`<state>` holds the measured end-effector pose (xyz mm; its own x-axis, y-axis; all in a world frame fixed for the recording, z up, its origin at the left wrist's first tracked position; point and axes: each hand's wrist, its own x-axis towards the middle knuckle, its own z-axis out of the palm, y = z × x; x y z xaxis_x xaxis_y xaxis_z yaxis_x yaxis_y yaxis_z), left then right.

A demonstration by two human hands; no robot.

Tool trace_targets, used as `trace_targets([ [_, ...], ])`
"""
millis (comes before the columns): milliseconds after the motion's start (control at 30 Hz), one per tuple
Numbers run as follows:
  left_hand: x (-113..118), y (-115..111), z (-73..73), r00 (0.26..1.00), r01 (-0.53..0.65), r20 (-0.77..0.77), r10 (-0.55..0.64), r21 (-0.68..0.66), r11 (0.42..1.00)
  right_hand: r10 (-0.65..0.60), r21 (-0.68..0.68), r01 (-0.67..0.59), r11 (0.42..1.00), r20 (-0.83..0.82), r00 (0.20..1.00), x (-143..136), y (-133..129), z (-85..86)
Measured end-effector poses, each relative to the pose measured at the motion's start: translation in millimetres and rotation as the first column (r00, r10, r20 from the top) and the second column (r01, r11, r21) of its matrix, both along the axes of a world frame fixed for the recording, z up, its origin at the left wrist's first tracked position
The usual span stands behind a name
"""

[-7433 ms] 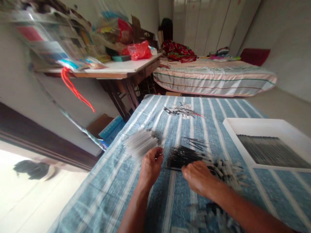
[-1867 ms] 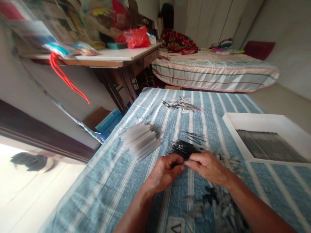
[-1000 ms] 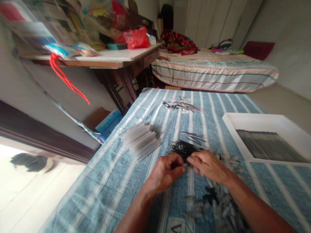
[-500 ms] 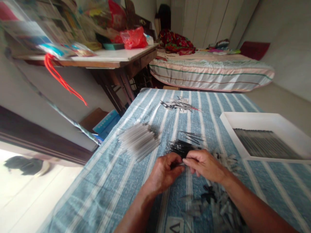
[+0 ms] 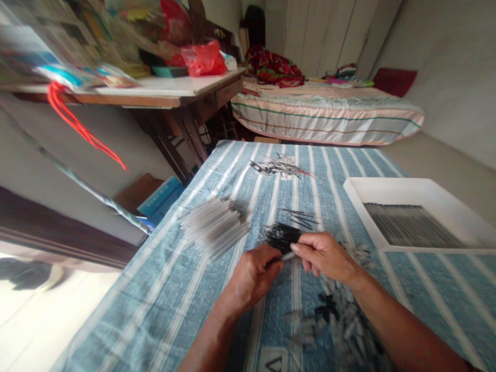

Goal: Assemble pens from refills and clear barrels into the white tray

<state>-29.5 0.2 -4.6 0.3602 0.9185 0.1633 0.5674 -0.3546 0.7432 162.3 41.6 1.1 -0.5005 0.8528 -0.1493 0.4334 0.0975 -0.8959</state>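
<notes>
Both hands meet over the striped cloth, fingers closed on a thin translucent pen barrel (image 5: 288,256). My left hand (image 5: 256,274) grips its left end and my right hand (image 5: 325,258) pinches its right end; the fingers hide most of it. Just beyond them lies a heap of black pen refills (image 5: 281,235), with a few loose refills (image 5: 302,218) behind. To the left sits a pile of translucent grey pen barrels (image 5: 215,227). Grey, cap-like pieces (image 5: 349,320) are strewn beneath and beside my right forearm, with some black pieces (image 5: 326,308) among them.
A white tray (image 5: 426,186) at the right holds a row of dark-filled pens (image 5: 411,225). Several thin loose parts (image 5: 281,167) lie at the table's far end. A side desk (image 5: 174,90) with bags stands left; a bed (image 5: 329,116) is behind.
The hands have drawn slightly apart, and a short length of the pen barrel now shows between them. The whole view has shifted a little, moving the scene leftward.
</notes>
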Motion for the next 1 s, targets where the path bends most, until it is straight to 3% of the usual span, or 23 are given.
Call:
trace_targets([
  [133,-1.3,0.6,5.2,0.997,-0.048,0.062,0.048,0.002,0.999,-0.008,-0.004,0.008,1.000,-0.017,1.000,3.1,2.8,-0.5],
  [267,-4.8,0.3,8.4,0.968,-0.210,0.133,0.211,-0.027,0.977,0.002,0.046,-0.005,0.999,0.051,0.999,16.7,10.3,1.9],
  [400,-5.3,-0.6,8.5,0.860,-0.359,0.304,0.411,-0.214,0.909,0.087,0.095,-0.112,0.989,0.231,0.969,32.6,17.2,4.5],
  [567,-1.3,0.3,12.5,0.689,-0.348,0.516,0.509,-0.380,0.857,0.190,0.132,-0.300,0.945,0.526,0.829,33.7,14.8,7.9],
  [767,-1.0,1.7,17.0,0.507,-0.346,0.638,0.580,-0.465,0.815,0.129,0.158,-0.416,0.895,0.802,0.583,15.9,5.8,9.9],
  [867,-3.6,2.8,14.5,0.446,-0.330,0.674,0.589,-0.489,0.808,0.140,0.133,-0.439,0.888,0.832,0.536,11.8,5.2,8.5],
  [1000,-6.1,4.2,10.7,0.389,-0.301,0.717,0.579,-0.495,0.815,0.143,0.128,-0.434,0.892,0.831,0.538,12.9,6.6,5.6],
])
